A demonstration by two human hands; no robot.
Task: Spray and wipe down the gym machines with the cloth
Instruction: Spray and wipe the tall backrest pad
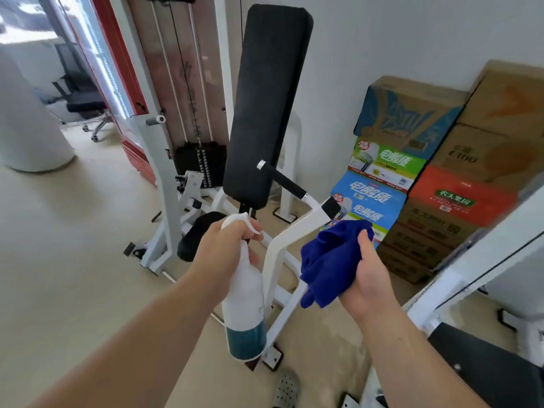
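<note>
left grip (228, 248) clenched round neck of white spray bottle (243, 301), finger on trigger, nozzle toward black back pad (268, 98); bottle upright. right grip (366, 275) bunches blue cloth (329, 260), thumb up, just beside white machine frame (278, 248). both forearms extended forward, hands apart.

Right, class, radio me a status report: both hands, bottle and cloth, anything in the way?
Left hand grips spray bottle in front of black back pad. Right hand holds bunched blue cloth. Pad unobstructed; cardboard boxes stacked off right.
</note>
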